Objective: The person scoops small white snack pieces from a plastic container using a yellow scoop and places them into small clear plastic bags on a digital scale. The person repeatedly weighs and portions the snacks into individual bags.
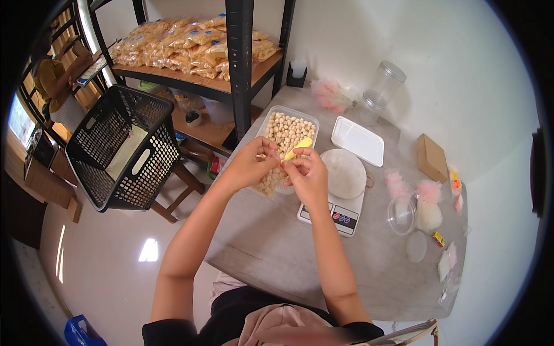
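My left hand (pixel 254 163) and my right hand (pixel 309 177) meet above the table, fingers pinching the gathered top of a clear plastic bag (pixel 266 184). Pale, round nuts, apparently candlenuts, fill the bag. Behind my hands is a clear plastic tub (pixel 319 123) with many similar nuts (pixel 288 125) in it. A yellow handle (pixel 303 146), perhaps of a scoop, lies over the nuts, its lower end hidden by my right fingers. To the right of the tub, partly beneath my right forearm, a white digital kitchen scale (pixel 345 175) stands with nothing on its round platform.
Right of the scale lie a white lid (pixel 358 140), bundled plastic bags (pixel 428 214) and a cardboard box (pixel 432 158). Clear jars (pixel 387 78) stand at the wall. Leftward are a black crate (pixel 140 173) and a shelf (pixel 240 65) with packed bags. A person (pixel 56 86) stands far left.
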A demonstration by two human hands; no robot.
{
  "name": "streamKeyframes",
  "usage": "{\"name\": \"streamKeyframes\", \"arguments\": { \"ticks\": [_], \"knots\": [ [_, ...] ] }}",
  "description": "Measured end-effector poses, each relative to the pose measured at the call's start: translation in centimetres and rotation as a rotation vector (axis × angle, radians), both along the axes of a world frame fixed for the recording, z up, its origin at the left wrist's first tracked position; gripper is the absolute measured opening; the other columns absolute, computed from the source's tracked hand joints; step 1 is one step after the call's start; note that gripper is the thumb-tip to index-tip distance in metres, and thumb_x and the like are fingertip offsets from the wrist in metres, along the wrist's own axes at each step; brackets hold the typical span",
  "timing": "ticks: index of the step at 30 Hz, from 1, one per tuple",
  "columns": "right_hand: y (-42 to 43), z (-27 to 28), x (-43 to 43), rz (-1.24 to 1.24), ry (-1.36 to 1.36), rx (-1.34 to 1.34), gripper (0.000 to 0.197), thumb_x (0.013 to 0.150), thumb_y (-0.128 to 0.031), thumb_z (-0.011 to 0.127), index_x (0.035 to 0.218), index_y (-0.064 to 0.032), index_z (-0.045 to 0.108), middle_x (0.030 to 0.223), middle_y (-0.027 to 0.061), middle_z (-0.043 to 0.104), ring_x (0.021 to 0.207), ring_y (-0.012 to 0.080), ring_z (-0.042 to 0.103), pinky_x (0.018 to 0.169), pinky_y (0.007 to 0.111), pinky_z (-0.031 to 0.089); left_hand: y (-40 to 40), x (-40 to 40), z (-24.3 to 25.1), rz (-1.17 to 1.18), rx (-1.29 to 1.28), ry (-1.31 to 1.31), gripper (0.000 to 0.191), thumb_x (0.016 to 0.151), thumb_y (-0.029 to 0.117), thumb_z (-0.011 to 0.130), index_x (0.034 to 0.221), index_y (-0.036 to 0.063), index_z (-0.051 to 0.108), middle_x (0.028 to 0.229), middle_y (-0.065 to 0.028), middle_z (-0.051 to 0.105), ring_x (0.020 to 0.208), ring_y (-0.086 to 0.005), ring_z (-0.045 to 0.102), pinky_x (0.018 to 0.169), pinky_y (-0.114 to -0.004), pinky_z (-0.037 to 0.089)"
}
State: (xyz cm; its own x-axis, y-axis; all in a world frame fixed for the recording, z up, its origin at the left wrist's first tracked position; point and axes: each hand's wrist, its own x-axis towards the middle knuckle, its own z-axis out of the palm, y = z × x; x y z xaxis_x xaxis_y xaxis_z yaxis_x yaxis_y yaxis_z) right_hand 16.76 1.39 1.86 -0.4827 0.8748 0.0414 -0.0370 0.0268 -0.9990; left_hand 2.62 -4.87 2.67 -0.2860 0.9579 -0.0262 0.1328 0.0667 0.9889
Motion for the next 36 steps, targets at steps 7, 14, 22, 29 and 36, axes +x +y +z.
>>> {"name": "streamKeyframes", "arguments": {
  "ticks": [7,14,22,29,36],
  "knots": [
    [0.3,0.2,0.3,0.027,-0.023,0.0,0.024,0.083,-0.002,0.061,0.105,0.0032,0.05,0.08,0.0118,0.066,0.069,0.0134,0.064,0.052,0.023,0.051,-0.2,0.4,-0.1,0.048,0.035,-0.015,0.041,0.083,0.015,0.064,0.116,-0.0023,0.049,0.09,-0.0076,0.062,0.082,-0.0123,0.059,0.07,-0.024,0.048],
    [1.4,0.9,1.9,0.118,0.052,0.295,0.024,0.082,-0.006,0.065,0.103,0.0017,0.056,0.082,0.0081,0.067,0.074,0.0106,0.062,0.066,0.024,0.047,-1.2,1.0,0.3,-0.212,0.085,-0.149,0.039,0.084,0.016,0.067,0.116,-0.0026,0.053,0.096,-0.0074,0.064,0.086,-0.0107,0.059,0.074,-0.024,0.048],
    [1.9,2.5,7.0,0.171,-0.031,0.476,0.025,0.079,-0.011,0.069,0.101,-0.0024,0.06,0.076,0.0034,0.068,0.071,0.0093,0.06,0.063,0.024,0.043,-1.0,4.9,0.9,-0.292,0.28,0.095,0.026,0.086,0.013,0.063,0.107,-0.0003,0.056,0.096,-0.005,0.062,0.093,-0.012,0.059,0.076,-0.027,0.049],
    [1.6,3.8,10.7,0.037,-0.147,0.642,0.022,0.078,-0.009,0.068,0.098,-0.0037,0.061,0.075,0.0031,0.068,0.07,0.0122,0.062,0.063,0.027,0.044,1.8,7.8,1.0,-0.27,0.352,0.027,0.012,0.086,0.013,0.061,0.092,0.002,0.062,0.094,-0.005,0.063,0.084,-0.0124,0.06,0.075,-0.028,0.049],
    [2.5,3.6,13.6,0.001,-0.285,0.865,0.026,0.077,-0.009,0.068,0.102,-0.0077,0.06,0.075,0.0031,0.068,0.071,0.0196,0.063,0.064,0.03,0.046,3.5,9.8,2.2,-0.319,0.628,0.669,0.007,0.083,0.009,0.061,0.085,0.0017,0.06,0.084,-0.0079,0.06,0.077,-0.0216,0.058,0.068,-0.031,0.046]
  ]
}}
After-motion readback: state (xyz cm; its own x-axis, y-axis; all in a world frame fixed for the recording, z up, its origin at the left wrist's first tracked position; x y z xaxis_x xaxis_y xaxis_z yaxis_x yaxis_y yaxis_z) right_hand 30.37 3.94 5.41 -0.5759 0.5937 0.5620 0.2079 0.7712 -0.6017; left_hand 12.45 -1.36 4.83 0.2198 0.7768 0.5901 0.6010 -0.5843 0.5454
